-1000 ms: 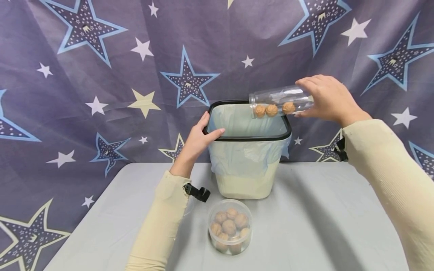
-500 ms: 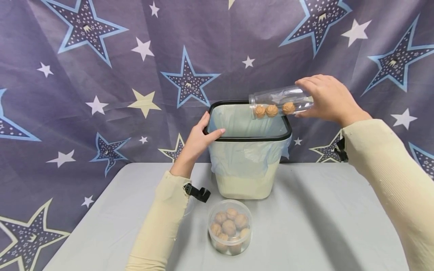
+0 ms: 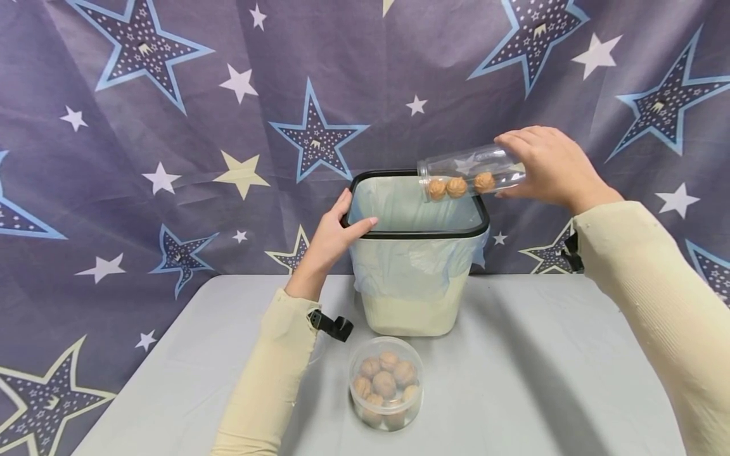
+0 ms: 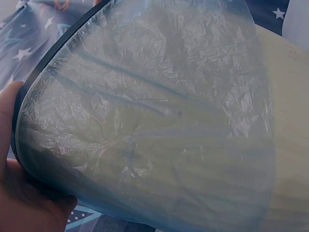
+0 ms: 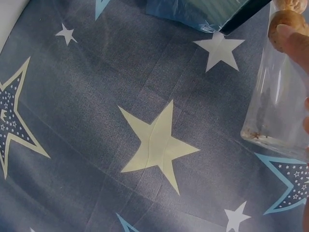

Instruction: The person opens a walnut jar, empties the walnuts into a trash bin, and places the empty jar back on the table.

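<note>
My right hand [image 3: 550, 168] grips a clear plastic jar [image 3: 464, 158], tipped on its side with the open mouth lying over the right part of a trash bin [image 3: 419, 313]. Along the lower wall of the jar rest three walnuts [image 3: 456, 187], close to the mouth; small crumbs show at its base in the right wrist view. At the bin's left side, my left hand [image 3: 331, 237] holds the black rim [image 3: 422, 235], thumb over the edge and fingers along the outside. A thin bluish bag [image 4: 159, 116] lines the bin and folds down over its outer wall.
In front of the bin, a round clear tub [image 3: 386, 411] with several walnuts [image 3: 384, 384] stands on the grey table [image 3: 496, 392]. A star-patterned curtain [image 3: 188, 145] hangs right behind the table and bin.
</note>
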Demonstrator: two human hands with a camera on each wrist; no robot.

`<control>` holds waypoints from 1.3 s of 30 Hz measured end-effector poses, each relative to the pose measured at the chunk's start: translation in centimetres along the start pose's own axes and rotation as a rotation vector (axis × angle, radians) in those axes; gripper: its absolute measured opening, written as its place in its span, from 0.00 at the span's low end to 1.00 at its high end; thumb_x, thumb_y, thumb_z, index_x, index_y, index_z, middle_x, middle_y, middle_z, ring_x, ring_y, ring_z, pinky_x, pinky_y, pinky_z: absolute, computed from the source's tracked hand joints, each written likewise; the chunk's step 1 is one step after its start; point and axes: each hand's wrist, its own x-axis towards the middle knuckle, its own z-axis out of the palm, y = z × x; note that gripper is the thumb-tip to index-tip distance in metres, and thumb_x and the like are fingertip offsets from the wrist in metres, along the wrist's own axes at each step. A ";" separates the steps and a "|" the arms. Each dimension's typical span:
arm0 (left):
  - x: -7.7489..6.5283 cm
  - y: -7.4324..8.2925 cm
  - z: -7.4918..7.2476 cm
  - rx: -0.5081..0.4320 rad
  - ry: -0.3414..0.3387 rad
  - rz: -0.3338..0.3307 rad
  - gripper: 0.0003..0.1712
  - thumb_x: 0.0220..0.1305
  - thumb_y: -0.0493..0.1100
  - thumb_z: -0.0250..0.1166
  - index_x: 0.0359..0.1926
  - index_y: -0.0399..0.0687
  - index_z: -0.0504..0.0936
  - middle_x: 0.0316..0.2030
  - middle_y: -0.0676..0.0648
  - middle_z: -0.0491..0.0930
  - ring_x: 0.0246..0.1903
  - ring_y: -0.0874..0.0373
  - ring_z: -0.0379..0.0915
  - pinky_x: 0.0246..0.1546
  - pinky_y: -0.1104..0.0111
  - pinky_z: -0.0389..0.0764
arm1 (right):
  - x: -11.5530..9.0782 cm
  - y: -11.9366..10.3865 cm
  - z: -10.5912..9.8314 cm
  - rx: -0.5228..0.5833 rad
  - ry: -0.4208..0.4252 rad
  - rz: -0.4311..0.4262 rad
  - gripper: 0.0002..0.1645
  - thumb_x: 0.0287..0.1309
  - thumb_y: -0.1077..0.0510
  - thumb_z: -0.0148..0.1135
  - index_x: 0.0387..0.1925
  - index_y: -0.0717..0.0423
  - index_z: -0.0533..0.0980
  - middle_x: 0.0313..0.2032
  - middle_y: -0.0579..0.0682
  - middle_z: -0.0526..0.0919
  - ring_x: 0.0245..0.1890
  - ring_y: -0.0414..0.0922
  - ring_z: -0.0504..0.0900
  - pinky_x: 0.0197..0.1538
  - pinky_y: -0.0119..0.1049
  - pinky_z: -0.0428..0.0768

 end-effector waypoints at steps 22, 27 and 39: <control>-0.1 0.4 0.0 -0.005 -0.009 -0.017 0.48 0.61 0.43 0.63 0.72 0.39 0.43 0.73 0.49 0.38 0.72 0.60 0.32 0.70 0.67 0.43 | 1.0 0.0 -1.0 0.059 -0.176 0.033 0.47 0.28 0.51 0.80 0.53 0.69 0.72 0.49 0.65 0.78 0.49 0.62 0.74 0.54 0.57 0.68; 0.2 -0.3 0.1 0.009 0.002 -0.001 0.49 0.61 0.46 0.63 0.72 0.41 0.43 0.74 0.51 0.39 0.71 0.63 0.32 0.70 0.68 0.44 | 1.3 -0.2 -1.1 0.033 -0.200 0.066 0.48 0.30 0.50 0.79 0.54 0.70 0.71 0.50 0.66 0.77 0.51 0.63 0.72 0.56 0.58 0.67; 0.1 -0.4 0.1 -0.001 0.006 0.015 0.49 0.61 0.46 0.64 0.72 0.40 0.43 0.74 0.47 0.39 0.72 0.62 0.33 0.70 0.67 0.44 | 1.6 -0.6 -0.9 0.003 -0.198 0.091 0.47 0.32 0.49 0.78 0.54 0.68 0.70 0.50 0.66 0.77 0.50 0.63 0.72 0.53 0.59 0.68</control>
